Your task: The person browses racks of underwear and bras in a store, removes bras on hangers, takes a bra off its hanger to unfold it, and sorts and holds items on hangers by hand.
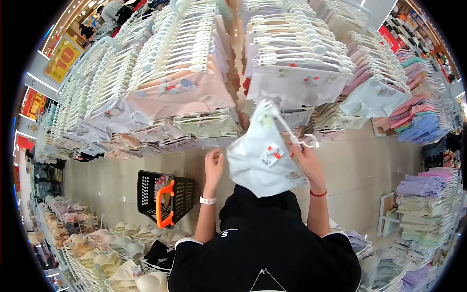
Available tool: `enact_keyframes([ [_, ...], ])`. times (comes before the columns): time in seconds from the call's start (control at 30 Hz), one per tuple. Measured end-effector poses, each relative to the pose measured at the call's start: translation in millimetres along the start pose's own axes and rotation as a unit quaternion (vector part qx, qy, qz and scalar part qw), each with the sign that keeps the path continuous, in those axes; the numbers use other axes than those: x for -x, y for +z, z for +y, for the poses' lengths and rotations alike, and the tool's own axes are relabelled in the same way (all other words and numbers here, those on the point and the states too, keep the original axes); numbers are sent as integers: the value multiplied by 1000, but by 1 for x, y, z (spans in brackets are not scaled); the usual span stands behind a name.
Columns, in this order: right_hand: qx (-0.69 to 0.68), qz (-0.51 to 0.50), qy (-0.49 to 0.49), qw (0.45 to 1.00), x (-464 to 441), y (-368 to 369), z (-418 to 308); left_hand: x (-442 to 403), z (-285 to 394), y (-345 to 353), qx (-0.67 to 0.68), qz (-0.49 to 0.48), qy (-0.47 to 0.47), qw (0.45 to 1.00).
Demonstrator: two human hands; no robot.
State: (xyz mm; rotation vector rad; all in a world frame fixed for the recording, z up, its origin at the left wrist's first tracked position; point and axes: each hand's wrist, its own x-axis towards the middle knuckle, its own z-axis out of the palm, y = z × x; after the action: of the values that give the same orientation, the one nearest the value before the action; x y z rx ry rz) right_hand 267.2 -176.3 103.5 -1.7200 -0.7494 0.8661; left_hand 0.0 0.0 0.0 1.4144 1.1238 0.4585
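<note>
A pale blue garment (258,163) with a red and white price tag hangs tilted from a white hanger (284,121) in front of my chest. My right hand (304,158) has its fingers closed on the hanger near its hook. Just left of the garment is my left hand (214,163), its fingers curled and a small gap between it and the cloth. Whether the left hand holds anything is hidden.
Racks of pink (189,95) and lilac garments (296,85) on white hangers stand ahead. A black basket (182,197) with an orange handle is on the floor at the left. Bras (131,238) fill the lower left rack; folded clothes (421,209) line the right. A person (112,10) is far back left.
</note>
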Motion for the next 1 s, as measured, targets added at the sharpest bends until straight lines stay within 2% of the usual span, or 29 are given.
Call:
enact_keyframes([
  [0.07,143,-31,13,989,-10,1,5,-1,-10,13,-59,42,56,996],
  [0.1,154,-79,-16,985,-22,-29,15,-3,9,48,-92,83,121,985],
  [0.17,204,-181,-63,960,-34,-43,25,10,38,90,-128,164,233,950],
  [0.2,230,-206,-93,946,-35,-47,28,20,71,106,-170,167,319,917],
  [0.3,263,-288,-118,913,-58,-56,29,9,104,136,-198,6,405,893],
  [0.4,332,-229,-148,903,-100,-69,56,-25,112,166,-225,-17,395,891],
  [0.47,357,-183,-185,897,-125,-75,76,-52,135,182,-187,-125,349,910],
  [0.53,347,-144,-225,899,-143,-78,96,-95,140,202,-169,-154,401,887],
  [0.67,351,-101,-214,906,-160,-91,110,-160,155,224,-199,-163,396,881],
  [0.73,357,-70,-180,914,-165,-95,108,-173,159,229,-147,-186,359,903],
  [0.8,330,-41,-167,928,-170,-94,113,-174,163,229,-131,-191,329,916],
  [1.0,319,-13,-161,934,-207,-76,134,-175,160,227,-136,-181,331,916],
])
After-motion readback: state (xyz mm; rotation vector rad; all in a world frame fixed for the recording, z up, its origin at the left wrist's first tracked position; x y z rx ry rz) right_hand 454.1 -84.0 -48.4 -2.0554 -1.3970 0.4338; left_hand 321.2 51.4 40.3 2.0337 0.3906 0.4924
